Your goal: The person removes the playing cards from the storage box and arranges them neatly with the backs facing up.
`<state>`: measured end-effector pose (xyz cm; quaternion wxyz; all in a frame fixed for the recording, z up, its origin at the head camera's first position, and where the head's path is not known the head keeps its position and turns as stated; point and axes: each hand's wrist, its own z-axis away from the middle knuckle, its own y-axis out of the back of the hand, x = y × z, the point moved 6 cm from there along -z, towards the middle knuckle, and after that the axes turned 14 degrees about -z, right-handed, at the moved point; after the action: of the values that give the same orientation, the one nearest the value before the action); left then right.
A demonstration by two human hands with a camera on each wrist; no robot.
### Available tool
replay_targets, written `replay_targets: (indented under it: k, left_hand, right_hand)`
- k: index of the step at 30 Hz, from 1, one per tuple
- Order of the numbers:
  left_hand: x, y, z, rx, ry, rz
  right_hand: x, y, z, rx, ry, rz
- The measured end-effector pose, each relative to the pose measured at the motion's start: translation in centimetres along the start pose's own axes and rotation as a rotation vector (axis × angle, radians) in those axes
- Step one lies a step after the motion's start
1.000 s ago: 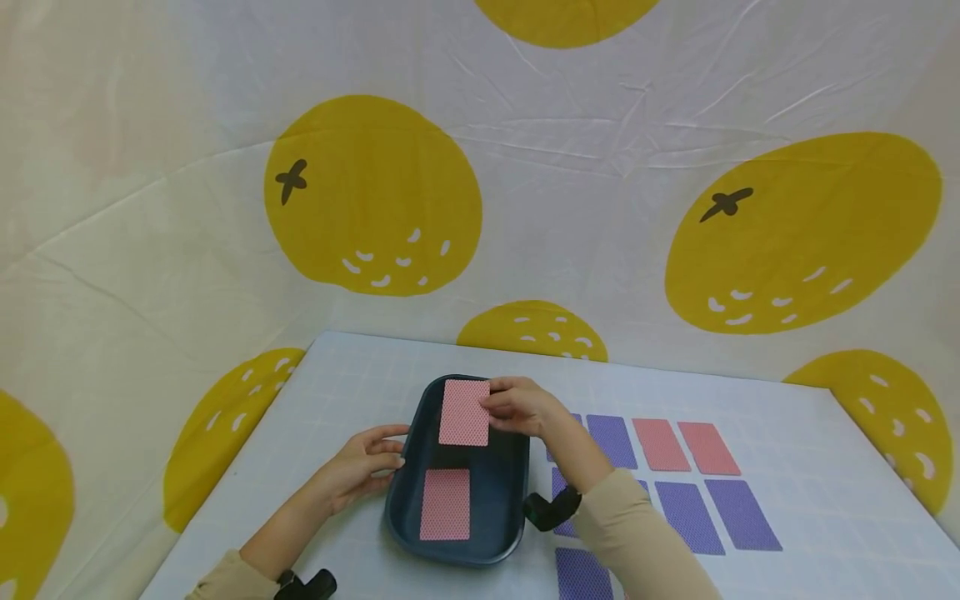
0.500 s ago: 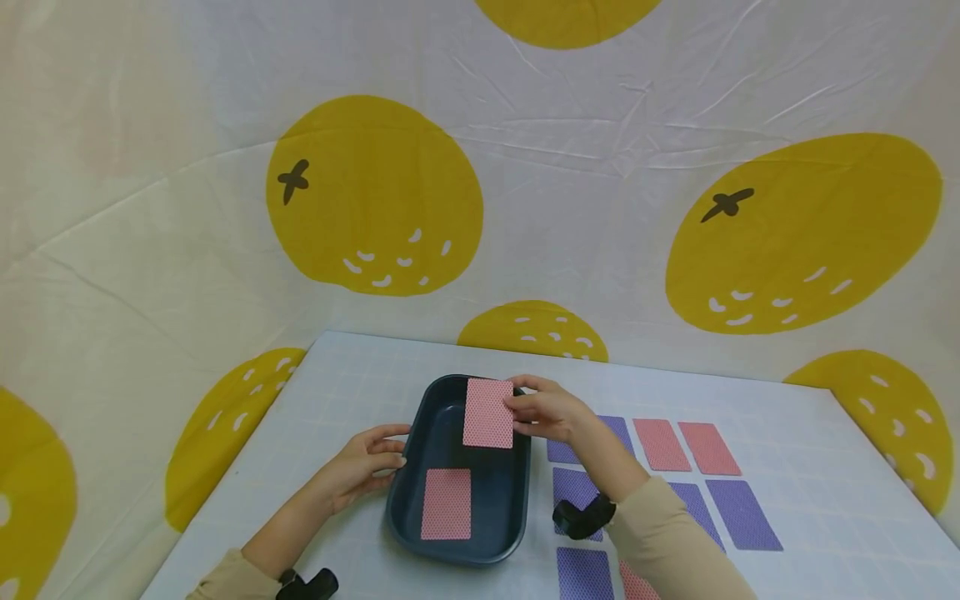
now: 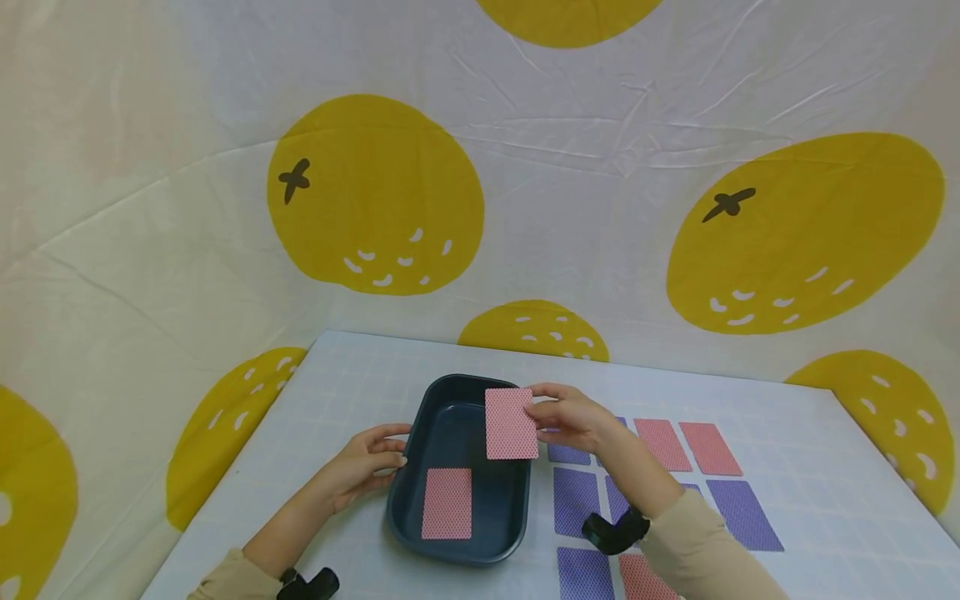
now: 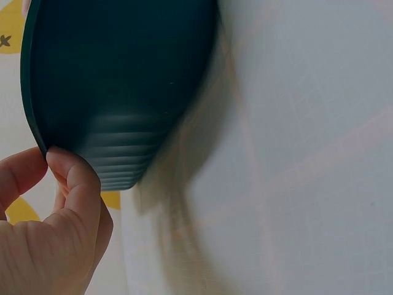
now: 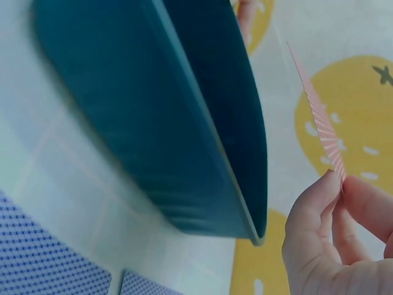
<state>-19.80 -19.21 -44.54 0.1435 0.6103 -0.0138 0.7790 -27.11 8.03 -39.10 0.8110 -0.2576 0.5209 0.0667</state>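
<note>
My right hand [image 3: 572, 417] pinches a red-patterned playing card [image 3: 510, 423] by its right edge. The card is held up over the right rim of a dark blue-green tray [image 3: 495, 500]. In the right wrist view that card [image 5: 322, 126] shows nearly edge-on between thumb and fingers, apart from the tray wall [image 5: 123, 104]. A second red card [image 3: 447, 504] lies face down inside the tray, toward its near end. My left hand [image 3: 367, 465] holds the tray's left side, thumb and finger pinching the rim in the left wrist view [image 4: 61, 227].
Right of the tray, purple cards [image 3: 742, 512] and red cards [image 3: 708, 448] lie face down in rows on the white table [image 3: 840, 500]. My right forearm covers some of them. Behind the table hangs a pale cloth [image 3: 570, 208] with yellow fruit prints.
My right hand has moved to the right with the red card, from over the tray's middle to its right rim. My left hand, the tray and the card inside it stay put.
</note>
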Motion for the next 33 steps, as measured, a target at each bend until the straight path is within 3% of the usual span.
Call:
replay_targets:
  k: [13, 23, 33]
  left_hand:
    - [0.0, 0.0, 0.0, -0.004, -0.008, 0.006]
    - [-0.1, 0.1, 0.0, -0.003, -0.004, 0.006]
    - [0.0, 0.0, 0.0, -0.015, -0.018, 0.009]
  right_hand:
    - [-0.3, 2.9, 3.0, -0.055, 0.005, 0.072]
    - [-0.4, 5.4, 5.6, -0.160, -0.006, 0.025]
    - [-0.2, 8.0, 7.4, -0.228, -0.021, 0.051]
